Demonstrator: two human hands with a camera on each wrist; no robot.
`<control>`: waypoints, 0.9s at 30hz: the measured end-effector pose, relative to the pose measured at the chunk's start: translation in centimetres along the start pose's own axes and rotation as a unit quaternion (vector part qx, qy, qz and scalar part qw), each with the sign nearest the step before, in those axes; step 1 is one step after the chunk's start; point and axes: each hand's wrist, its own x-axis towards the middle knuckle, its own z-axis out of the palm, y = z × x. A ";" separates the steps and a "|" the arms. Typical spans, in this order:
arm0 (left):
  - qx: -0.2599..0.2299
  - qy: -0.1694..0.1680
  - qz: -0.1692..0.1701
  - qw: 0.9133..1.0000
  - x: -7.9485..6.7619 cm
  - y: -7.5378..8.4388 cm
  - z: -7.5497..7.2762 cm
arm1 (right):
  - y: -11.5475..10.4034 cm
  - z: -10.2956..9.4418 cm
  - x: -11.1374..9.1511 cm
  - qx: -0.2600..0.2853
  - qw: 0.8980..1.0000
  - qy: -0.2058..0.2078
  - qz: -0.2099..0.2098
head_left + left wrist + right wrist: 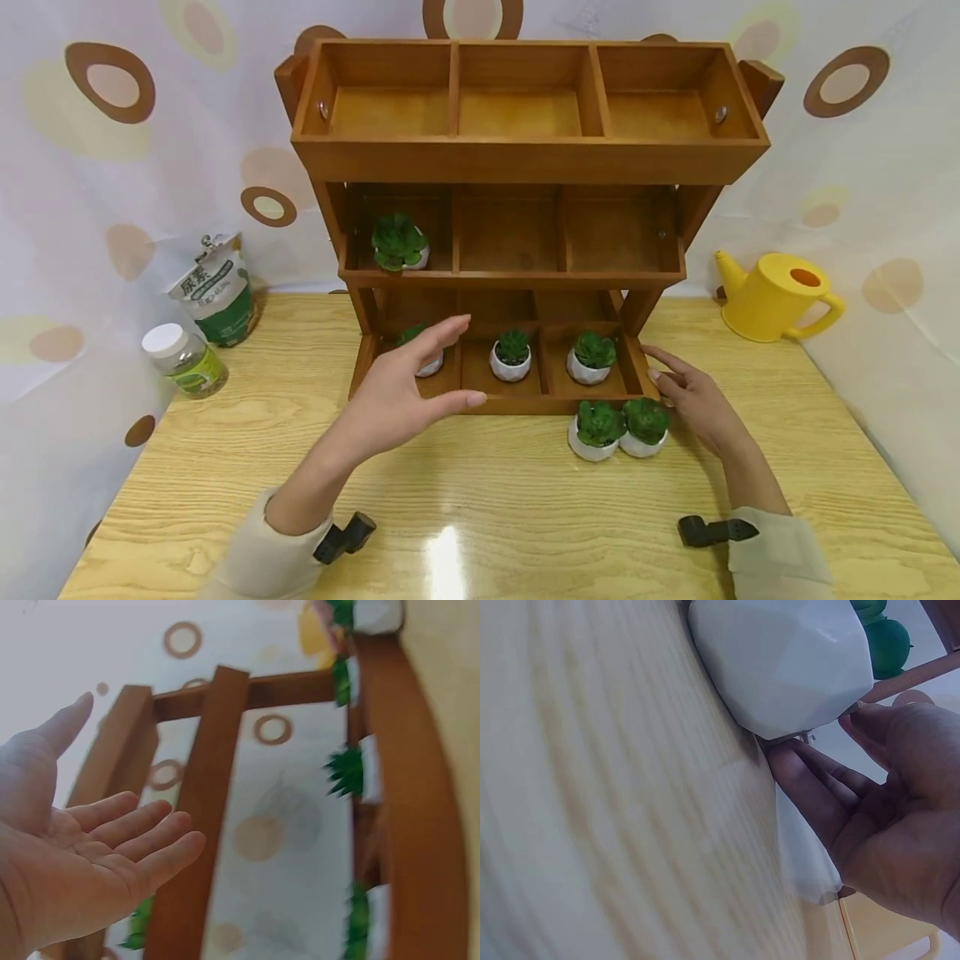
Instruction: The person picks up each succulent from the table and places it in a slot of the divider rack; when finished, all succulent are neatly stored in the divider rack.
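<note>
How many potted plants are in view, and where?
6: one potted plant in the left compartment of the shelf's middle tier; three in the bottom tier, left, centre and right; two side by side on the table. The left hand partly hides the bottom-left one.

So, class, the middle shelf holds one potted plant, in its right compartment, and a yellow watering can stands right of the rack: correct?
Wrong side: the head view shows the potted plant in the left compartment of the middle shelf.

Brown shelf [529,163], green plants [598,423], white pots [511,372]
The table [525,492] shows streaky pale-yellow wood grain; the watering can [765,302] is plain yellow (its opening [806,277] looks orange); brown rings and beige spots pattern the white backdrop [180,175].
</note>
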 end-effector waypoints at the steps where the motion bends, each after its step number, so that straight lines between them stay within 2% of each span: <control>1: -0.005 -0.008 -0.006 1.000 0.0 -0.2 0.5 | 0.0 0.0 0.0 0.001 1.000 0.001 0.000; 9: -0.028 -0.051 -0.039 0.998 0.5 -2.0 3.8 | 0.0 -0.1 0.0 0.004 1.000 0.002 0.001; 12: -0.030 -0.076 -0.048 0.995 0.7 -2.4 5.2 | 0.0 -0.1 0.0 0.006 1.000 0.000 0.001; 20: -0.016 -0.156 -0.042 0.987 1.9 -3.3 9.4 | 0.0 -0.1 -0.1 0.000 1.000 0.001 -0.004; 27: -0.012 -0.176 -0.049 0.983 2.9 -3.8 11.2 | 0.2 -0.2 0.0 0.002 1.000 -0.001 -0.006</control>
